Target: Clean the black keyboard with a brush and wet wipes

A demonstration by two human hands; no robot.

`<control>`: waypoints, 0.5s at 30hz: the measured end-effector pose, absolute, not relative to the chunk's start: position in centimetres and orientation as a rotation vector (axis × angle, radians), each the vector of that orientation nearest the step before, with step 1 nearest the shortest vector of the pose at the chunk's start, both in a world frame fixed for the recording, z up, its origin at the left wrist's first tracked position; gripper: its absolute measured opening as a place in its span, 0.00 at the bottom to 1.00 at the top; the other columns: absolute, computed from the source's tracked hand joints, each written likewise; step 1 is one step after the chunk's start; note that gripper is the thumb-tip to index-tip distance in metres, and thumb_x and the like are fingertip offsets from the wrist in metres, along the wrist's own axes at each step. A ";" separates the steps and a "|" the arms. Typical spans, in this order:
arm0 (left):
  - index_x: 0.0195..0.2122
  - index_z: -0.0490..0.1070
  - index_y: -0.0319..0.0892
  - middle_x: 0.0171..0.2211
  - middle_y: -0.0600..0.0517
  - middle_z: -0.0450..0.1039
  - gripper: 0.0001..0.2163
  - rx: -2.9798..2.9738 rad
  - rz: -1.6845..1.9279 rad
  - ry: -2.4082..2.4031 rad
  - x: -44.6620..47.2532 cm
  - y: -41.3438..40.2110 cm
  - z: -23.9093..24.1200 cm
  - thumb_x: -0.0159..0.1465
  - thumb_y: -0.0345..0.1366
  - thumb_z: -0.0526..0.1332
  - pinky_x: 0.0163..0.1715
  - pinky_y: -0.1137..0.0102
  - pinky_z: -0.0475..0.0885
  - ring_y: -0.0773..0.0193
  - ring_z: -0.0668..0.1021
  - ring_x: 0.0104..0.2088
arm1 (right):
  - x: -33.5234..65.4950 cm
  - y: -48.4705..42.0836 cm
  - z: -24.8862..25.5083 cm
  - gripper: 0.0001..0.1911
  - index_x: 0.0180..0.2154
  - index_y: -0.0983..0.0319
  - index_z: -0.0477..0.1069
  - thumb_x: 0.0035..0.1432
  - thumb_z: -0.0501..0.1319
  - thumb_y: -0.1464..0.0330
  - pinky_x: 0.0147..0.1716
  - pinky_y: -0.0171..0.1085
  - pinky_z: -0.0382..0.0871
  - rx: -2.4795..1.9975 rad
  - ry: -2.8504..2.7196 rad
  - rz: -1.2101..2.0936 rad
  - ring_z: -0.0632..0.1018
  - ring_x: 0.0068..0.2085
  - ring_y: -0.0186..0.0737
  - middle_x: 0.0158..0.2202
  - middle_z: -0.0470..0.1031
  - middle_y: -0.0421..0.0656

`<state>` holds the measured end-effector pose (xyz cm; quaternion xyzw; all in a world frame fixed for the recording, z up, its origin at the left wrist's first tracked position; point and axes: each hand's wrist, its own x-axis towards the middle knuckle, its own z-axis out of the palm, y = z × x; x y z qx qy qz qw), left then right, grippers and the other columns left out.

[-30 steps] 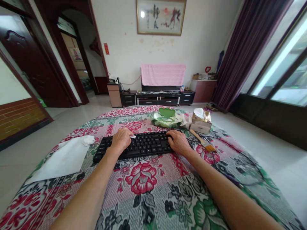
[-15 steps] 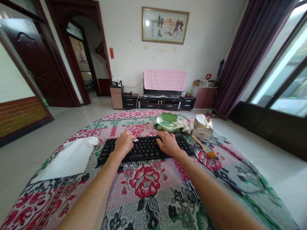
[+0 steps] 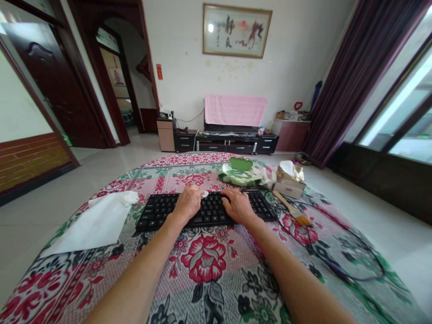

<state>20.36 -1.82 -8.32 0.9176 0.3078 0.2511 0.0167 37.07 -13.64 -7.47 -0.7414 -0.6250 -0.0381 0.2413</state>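
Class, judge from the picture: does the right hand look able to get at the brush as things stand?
Probably yes. The right hand rests on the keyboard, the brush lies just off the keyboard's right end, and nothing appears to lie over the brush.

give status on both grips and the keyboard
Left grip pinching white wad over keyboard; right grip open, also over it. Keyboard flat on tablecloth. Brush beside its right end.

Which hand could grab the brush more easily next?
Probably the right hand: it's on the keyboard, nearer the brush, and seems to hold nothing. The left hand is farther away and pinches a white wad.
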 end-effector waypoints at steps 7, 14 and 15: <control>0.38 0.79 0.45 0.35 0.47 0.73 0.14 2.808 0.751 1.225 19.3 -0.6 -8.7 0.63 0.29 0.53 0.45 0.65 0.69 0.59 0.73 0.39 | 37.1 -13.9 -7.8 0.16 0.48 0.59 0.70 0.62 0.50 0.67 0.51 0.47 0.56 -2.009 -1.726 -0.134 0.69 0.54 0.45 0.54 0.72 0.46; 0.39 0.79 0.46 0.37 0.48 0.74 0.16 2.854 0.737 1.054 20.1 -1.8 -8.1 0.63 0.27 0.52 0.44 0.68 0.69 0.60 0.73 0.41 | 37.0 -13.9 -8.2 0.16 0.47 0.60 0.72 0.62 0.50 0.68 0.51 0.46 0.57 -1.964 -1.697 -0.184 0.68 0.56 0.45 0.56 0.70 0.47; 0.40 0.79 0.46 0.37 0.48 0.74 0.16 2.850 0.728 1.090 20.0 -1.8 -8.1 0.63 0.27 0.52 0.44 0.68 0.69 0.59 0.74 0.41 | 37.1 -13.9 -8.2 0.16 0.46 0.60 0.72 0.62 0.50 0.69 0.51 0.45 0.57 -1.953 -1.687 -0.194 0.68 0.56 0.44 0.56 0.70 0.46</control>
